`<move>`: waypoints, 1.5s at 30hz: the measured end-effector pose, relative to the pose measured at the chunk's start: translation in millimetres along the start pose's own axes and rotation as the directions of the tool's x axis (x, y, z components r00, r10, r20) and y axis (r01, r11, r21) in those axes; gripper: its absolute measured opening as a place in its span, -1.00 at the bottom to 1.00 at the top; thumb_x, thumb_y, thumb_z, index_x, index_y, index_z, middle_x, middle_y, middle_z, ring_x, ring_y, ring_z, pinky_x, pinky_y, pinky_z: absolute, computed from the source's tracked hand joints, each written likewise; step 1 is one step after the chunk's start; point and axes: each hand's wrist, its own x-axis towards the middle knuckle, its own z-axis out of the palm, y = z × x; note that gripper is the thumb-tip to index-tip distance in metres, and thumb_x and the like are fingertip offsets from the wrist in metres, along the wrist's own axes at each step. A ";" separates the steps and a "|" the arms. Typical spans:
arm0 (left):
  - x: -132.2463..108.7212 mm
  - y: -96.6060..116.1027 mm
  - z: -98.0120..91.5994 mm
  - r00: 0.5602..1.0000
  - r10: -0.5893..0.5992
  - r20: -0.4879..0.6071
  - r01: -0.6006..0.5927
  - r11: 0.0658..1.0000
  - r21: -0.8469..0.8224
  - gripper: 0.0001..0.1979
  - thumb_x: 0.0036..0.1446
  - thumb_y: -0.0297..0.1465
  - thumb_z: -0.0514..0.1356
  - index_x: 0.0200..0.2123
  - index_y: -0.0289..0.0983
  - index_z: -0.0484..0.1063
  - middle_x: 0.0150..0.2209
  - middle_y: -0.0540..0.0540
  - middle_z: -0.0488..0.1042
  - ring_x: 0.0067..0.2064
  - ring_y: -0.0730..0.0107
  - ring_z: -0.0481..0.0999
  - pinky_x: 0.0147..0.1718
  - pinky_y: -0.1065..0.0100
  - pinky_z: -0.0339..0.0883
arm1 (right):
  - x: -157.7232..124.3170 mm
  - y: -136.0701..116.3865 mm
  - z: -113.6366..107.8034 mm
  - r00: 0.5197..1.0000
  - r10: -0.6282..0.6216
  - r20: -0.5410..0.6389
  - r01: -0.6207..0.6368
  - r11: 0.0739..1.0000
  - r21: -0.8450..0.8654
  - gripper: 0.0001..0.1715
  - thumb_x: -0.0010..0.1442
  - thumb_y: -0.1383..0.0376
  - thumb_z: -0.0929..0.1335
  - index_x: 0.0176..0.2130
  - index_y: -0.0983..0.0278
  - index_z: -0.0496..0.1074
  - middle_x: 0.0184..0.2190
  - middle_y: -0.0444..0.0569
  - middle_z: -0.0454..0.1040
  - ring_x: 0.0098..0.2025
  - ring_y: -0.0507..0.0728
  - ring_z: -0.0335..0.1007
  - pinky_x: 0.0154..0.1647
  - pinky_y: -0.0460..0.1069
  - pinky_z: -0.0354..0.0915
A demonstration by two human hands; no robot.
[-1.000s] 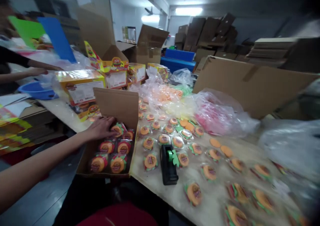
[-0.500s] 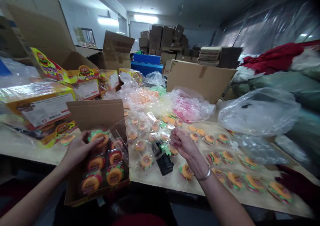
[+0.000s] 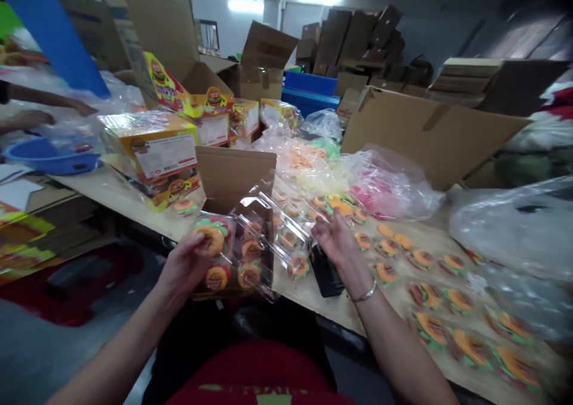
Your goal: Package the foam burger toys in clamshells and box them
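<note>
My left hand [image 3: 185, 264] grips a toy burger [image 3: 210, 238] in clear wrapping, with the thumb across its front, at the left side of an open cardboard box [image 3: 237, 163]. Several more wrapped burgers [image 3: 249, 275] are stacked inside this box. Clear plastic film [image 3: 264, 199] stands out from its right side. My right hand [image 3: 338, 241] is raised over the table with curled, slightly blurred fingers; what they pinch, if anything, I cannot make out. Just below it lies a black object [image 3: 326, 273], partly covered by the hand.
Rows of burgers [image 3: 470, 348] lie on the table at right. Plastic bags of pink pieces [image 3: 371, 193] and orange pieces [image 3: 307, 154] sit mid-table. Printed display boxes [image 3: 165, 154] stand at left, near a blue basin [image 3: 54, 157] and another person's hands [image 3: 83, 106]. A large carton [image 3: 430, 130] stands behind.
The view has swung left, bringing the blue basin and the other person's hands into sight. My left hand has drawn the burger up at the box's left side. The right hand's fingers have loosened slightly.
</note>
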 end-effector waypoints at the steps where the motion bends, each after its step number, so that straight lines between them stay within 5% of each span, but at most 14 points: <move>1: -1.7 -3.2 0.1 0.998 -0.002 -0.069 -0.001 0.999 -0.042 -0.81 -0.15 -0.31 0.24 -0.37 -0.20 0.47 -0.31 -0.06 0.57 -0.10 0.12 0.54 -0.08 0.20 0.48 | -2.6 7.5 5.6 0.999 -0.052 0.016 0.052 0.998 -0.021 -0.48 -0.02 -0.04 0.47 -0.18 0.20 0.36 -0.34 -0.12 0.42 -0.39 0.01 0.37 -0.39 -0.09 0.39; 6: -21.7 -14.0 -21.2 0.970 0.006 -0.241 -0.041 0.989 -0.143 -0.86 -0.16 -0.39 0.28 -0.41 -0.19 0.49 -0.38 0.04 0.57 -0.27 0.32 0.55 -0.26 0.42 0.49 | -17.6 53.2 23.6 0.970 -0.242 0.034 0.236 0.892 -0.385 0.05 0.00 0.18 0.49 0.29 0.08 -0.08 -0.14 -0.04 0.42 -0.35 0.03 0.41 -0.33 -0.05 0.39; 10: -28.3 -8.9 -54.8 0.934 0.118 -0.338 -0.160 0.982 -0.097 -0.89 -0.10 -0.44 0.25 -0.41 -0.16 0.50 -0.34 0.09 0.57 -0.15 0.35 0.53 -0.18 0.48 0.45 | 3.2 74.0 32.5 0.971 -0.214 0.109 0.239 0.804 -0.545 0.03 0.06 0.20 0.45 0.33 0.16 -0.13 -0.18 -0.06 0.39 -0.39 0.02 0.40 -0.36 -0.05 0.39; 14: -15.8 -13.1 -73.4 0.934 -0.092 -0.344 0.020 0.978 -0.209 -0.88 -0.07 -0.37 0.22 -0.38 -0.16 0.52 -0.31 0.04 0.59 -0.06 0.29 0.52 -0.17 0.43 0.47 | 33.8 84.6 49.5 0.952 -0.165 0.259 0.298 0.699 -0.650 -0.13 0.09 0.24 0.40 0.28 0.24 0.01 -0.24 -0.04 0.42 -0.34 0.09 0.43 -0.35 0.00 0.39; 17: -8.6 -25.8 -75.9 0.954 -0.152 -0.257 0.090 0.967 -0.237 -0.83 -0.15 -0.31 0.26 -0.39 -0.18 0.51 -0.30 -0.02 0.59 -0.10 0.21 0.54 -0.17 0.34 0.50 | 42.0 90.5 62.9 0.909 -0.201 0.365 0.414 0.536 -0.736 -0.37 0.14 0.29 0.36 0.18 0.25 0.18 -0.20 0.03 0.46 -0.22 0.16 0.44 -0.19 0.07 0.39; 20: -12.3 -32.6 -75.9 0.967 -0.135 -0.217 0.098 0.980 -0.173 -0.79 -0.18 -0.30 0.28 -0.38 -0.20 0.51 -0.30 -0.04 0.58 -0.16 0.19 0.54 -0.16 0.30 0.49 | 38.4 95.6 72.4 0.905 -0.259 0.337 0.404 0.277 -0.872 -0.35 0.19 0.26 0.31 0.22 0.35 0.14 0.02 0.27 0.36 0.00 0.32 0.36 -0.02 0.21 0.32; 25: -23.5 -19.9 -60.8 0.983 0.178 -0.050 -0.164 0.962 0.219 -0.58 -0.29 -0.38 0.36 -0.23 -0.15 0.49 0.02 -0.06 0.50 -0.08 0.07 0.51 -0.16 0.25 0.44 | 35.6 103.7 78.2 0.946 -0.204 0.253 0.251 -0.033 -0.967 -0.22 0.29 0.16 0.23 0.31 0.55 -0.04 0.14 0.50 0.17 0.10 0.50 0.24 -0.01 0.31 0.28; 28: -11.0 -17.2 -36.3 0.975 0.041 0.219 -0.118 0.930 0.347 -0.54 -0.25 -0.25 0.35 -0.17 -0.21 0.51 0.04 -0.16 0.49 -0.01 -0.09 0.48 -0.11 0.14 0.41 | 41.5 108.9 75.2 0.943 -0.209 0.258 0.251 -0.058 -0.966 -0.22 0.29 0.12 0.22 0.32 0.50 -0.04 0.12 0.45 0.21 0.09 0.48 0.25 -0.02 0.30 0.28; 30: 6.1 -23.1 -19.2 0.954 -0.098 0.283 -0.015 0.928 0.372 -0.51 -0.17 -0.19 0.33 -0.12 -0.26 0.51 -0.08 -0.18 0.56 -0.03 -0.05 0.50 -0.10 0.15 0.39 | 44.2 111.5 70.7 0.938 -0.224 0.264 0.256 -0.065 -0.964 -0.22 0.29 0.12 0.24 0.31 0.47 -0.02 0.10 0.41 0.24 0.11 0.45 0.24 0.00 0.28 0.28; 34: 42.3 -38.1 -0.8 0.972 -0.108 0.208 0.025 0.930 0.367 -0.58 -0.16 -0.22 0.36 -0.21 -0.32 0.53 -0.22 -0.15 0.60 -0.18 0.11 0.56 -0.18 0.24 0.41 | 35.9 105.8 56.6 0.885 -0.184 0.427 0.413 -0.111 -0.904 -0.40 0.31 0.20 0.23 0.25 0.39 0.15 0.19 0.32 0.18 0.26 0.36 0.06 0.20 0.23 0.14; 37: 59.8 -41.8 0.0 0.971 -0.172 0.168 0.116 0.947 0.299 -0.57 -0.17 -0.21 0.36 -0.22 -0.35 0.53 -0.28 -0.15 0.61 -0.27 0.15 0.58 -0.27 0.27 0.43 | 18.5 89.4 42.3 0.739 0.041 0.672 0.671 -0.126 -0.730 -0.43 0.27 0.17 0.30 0.21 0.32 0.25 0.29 0.20 0.06 0.37 0.32 -0.21 0.32 0.24 -0.06; 40: 69.3 -43.5 0.8 0.977 -0.190 0.097 0.150 0.934 0.324 -0.57 -0.21 -0.23 0.39 -0.25 -0.35 0.54 -0.31 -0.16 0.61 -0.30 0.19 0.58 -0.32 0.31 0.44 | 4.3 72.1 28.9 0.576 0.271 0.771 0.804 -0.021 -0.594 -0.12 0.11 -0.05 0.40 0.26 0.29 0.17 0.30 0.16 0.09 0.39 0.33 -0.25 0.33 0.26 -0.09; 43: 74.8 -43.2 5.9 0.977 -0.209 0.037 0.185 0.923 0.336 -0.59 -0.24 -0.27 0.41 -0.27 -0.35 0.55 -0.35 -0.13 0.61 -0.34 0.25 0.58 -0.35 0.36 0.44 | 1.4 65.8 21.9 0.550 0.300 0.780 0.810 0.036 -0.585 0.05 -0.01 -0.13 0.44 0.28 0.29 0.14 0.26 0.17 0.17 0.38 0.35 -0.19 0.31 0.27 -0.03; 45: 77.3 -38.8 10.2 0.971 -0.239 0.027 0.218 0.921 0.323 -0.64 -0.23 -0.29 0.40 -0.32 -0.36 0.55 -0.39 -0.13 0.60 -0.38 0.27 0.58 -0.39 0.38 0.44 | 4.5 69.2 20.5 0.552 0.259 0.792 0.815 0.033 -0.579 -0.11 0.07 -0.04 0.43 0.24 0.31 0.20 0.16 0.16 0.31 0.34 0.32 -0.07 0.31 0.25 -0.01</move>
